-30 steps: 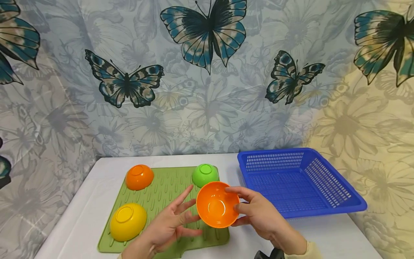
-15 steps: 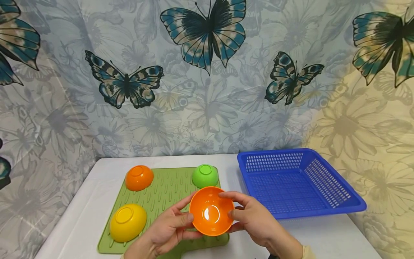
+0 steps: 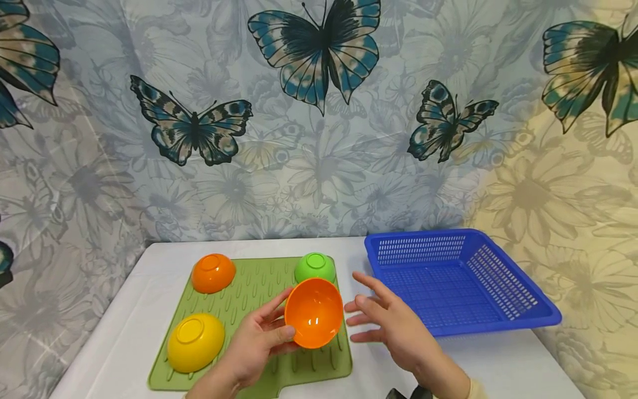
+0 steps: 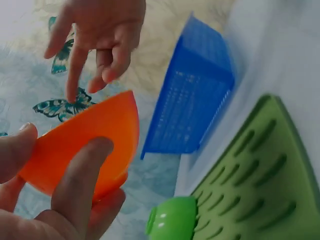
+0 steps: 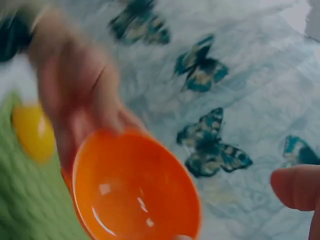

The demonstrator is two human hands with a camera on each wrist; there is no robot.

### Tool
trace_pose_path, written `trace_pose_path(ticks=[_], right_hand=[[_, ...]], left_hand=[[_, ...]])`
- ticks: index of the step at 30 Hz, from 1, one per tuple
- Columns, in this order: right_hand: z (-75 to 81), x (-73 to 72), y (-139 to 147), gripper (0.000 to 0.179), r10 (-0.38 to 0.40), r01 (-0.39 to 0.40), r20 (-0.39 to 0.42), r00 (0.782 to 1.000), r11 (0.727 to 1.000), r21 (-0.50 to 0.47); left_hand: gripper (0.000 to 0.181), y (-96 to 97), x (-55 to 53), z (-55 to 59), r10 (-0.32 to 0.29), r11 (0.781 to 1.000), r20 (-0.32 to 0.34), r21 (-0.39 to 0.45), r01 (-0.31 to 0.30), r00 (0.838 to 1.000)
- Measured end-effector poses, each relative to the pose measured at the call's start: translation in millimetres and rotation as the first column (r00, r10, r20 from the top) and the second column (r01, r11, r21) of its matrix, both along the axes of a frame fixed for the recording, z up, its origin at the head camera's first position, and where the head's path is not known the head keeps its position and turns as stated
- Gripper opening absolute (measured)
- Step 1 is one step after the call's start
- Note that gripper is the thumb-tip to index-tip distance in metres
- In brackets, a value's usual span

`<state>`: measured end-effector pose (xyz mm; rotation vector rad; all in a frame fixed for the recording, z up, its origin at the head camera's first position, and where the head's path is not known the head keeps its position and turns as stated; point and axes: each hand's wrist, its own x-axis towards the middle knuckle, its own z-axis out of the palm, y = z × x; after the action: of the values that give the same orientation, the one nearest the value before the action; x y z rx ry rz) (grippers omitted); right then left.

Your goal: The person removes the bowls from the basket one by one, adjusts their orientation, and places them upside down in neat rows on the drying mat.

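Observation:
An orange bowl is held up over the front of the green mat, its inside turned toward the head camera. My left hand grips it at its left side, thumb at the rim and fingers behind; the left wrist view shows those fingers against the bowl's outer wall. To the right of the bowl, my right hand is apart from it with fingers spread, holding nothing. On the mat, upside down, rest a second orange bowl, a yellow bowl and a light green bowl, the last partly hidden behind the held bowl.
A blue plastic basket with slotted sides stands on the right of the white-covered table. Behind the table hangs a cloth printed with butterflies and flowers.
First the right hand held the bowl alone, then both hands did. Now the left hand alone holds it, slightly farther left, and the right hand has let go and drawn back to the right.

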<state>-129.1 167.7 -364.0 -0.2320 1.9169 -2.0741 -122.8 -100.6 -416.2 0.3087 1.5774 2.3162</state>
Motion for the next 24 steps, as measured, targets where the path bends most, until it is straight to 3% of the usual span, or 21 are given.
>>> trace_pose_path(ticks=[2,5,7,8,9,10,11,12,14,17,18,21,23,24], right_hand=[[-0.8,-2.0,3,0.063,0.127,-0.105,0.126,0.984,0.979,-0.173],[-4.9,-6.1,7,0.064,0.269,-0.159,0.240,0.933,0.904,-0.396],[-7.7,-8.3,8,0.064,0.314,-0.155,0.266,0.911,0.860,-0.485],[-8.8,-9.2,8,0.064,0.327,-0.150,0.275,0.904,0.846,-0.512],[-9.8,-10.0,8,0.065,0.339,-0.150,0.282,0.898,0.836,-0.527],[-10.7,-10.7,9,0.065,0.352,-0.159,0.282,0.893,0.830,-0.534],[-11.6,-11.5,9,0.065,0.363,-0.167,0.284,0.887,0.828,-0.535],[-12.3,-12.3,9,0.065,0.374,-0.178,0.285,0.883,0.827,-0.533],[-13.9,-13.9,11,0.065,0.392,-0.203,0.282,0.876,0.830,-0.520],[-16.2,-16.2,13,0.063,0.405,-0.233,0.284,0.869,0.841,-0.488],[-16.9,-16.8,14,0.062,0.406,-0.244,0.281,0.870,0.848,-0.471],[-18.1,-16.9,14,0.059,0.388,-0.262,0.282,0.877,0.880,-0.396],[-18.2,-16.4,13,0.056,0.381,-0.282,0.276,0.882,0.898,-0.337],[-17.9,-16.0,13,0.054,0.379,-0.292,0.274,0.884,0.905,-0.309]], left_hand=[[0.068,0.4,1.2,1.6,0.042,0.994,-0.090,-0.094,-0.050,0.995],[0.063,2.2,5.5,2.6,0.052,0.966,-0.247,-0.234,-0.112,0.968],[0.060,4.3,8.9,1.1,0.018,0.927,-0.391,-0.338,-0.162,0.920],[0.059,5.5,10.7,-0.1,-0.010,0.900,-0.475,-0.388,-0.199,0.880],[0.060,6.8,12.4,-1.6,-0.043,0.877,-0.553,-0.420,-0.234,0.832],[0.062,8.3,13.2,-3.0,-0.075,0.853,-0.633,-0.441,-0.279,0.771],[0.065,9.8,13.4,-4.4,-0.108,0.829,-0.712,-0.450,-0.332,0.694],[0.067,11.1,13.1,-5.5,-0.141,0.804,-0.784,-0.447,-0.392,0.605],[0.072,12.6,11.8,-6.4,-0.196,0.768,-0.878,-0.415,-0.488,0.437],[0.072,13.5,7.4,-4.6,-0.287,0.742,-0.932,-0.362,-0.564,0.221],[0.071,13.4,6.2,-4.0,-0.321,0.733,-0.933,-0.354,-0.580,0.164],[0.069,13.1,4.2,-3.7,-0.399,0.727,-0.917,-0.331,-0.601,0.022],[0.071,13.4,5.0,-4.5,-0.430,0.719,-0.902,-0.320,-0.617,-0.033],[0.074,13.6,5.6,-5.0,-0.442,0.715,-0.895,-0.317,-0.623,-0.051]])
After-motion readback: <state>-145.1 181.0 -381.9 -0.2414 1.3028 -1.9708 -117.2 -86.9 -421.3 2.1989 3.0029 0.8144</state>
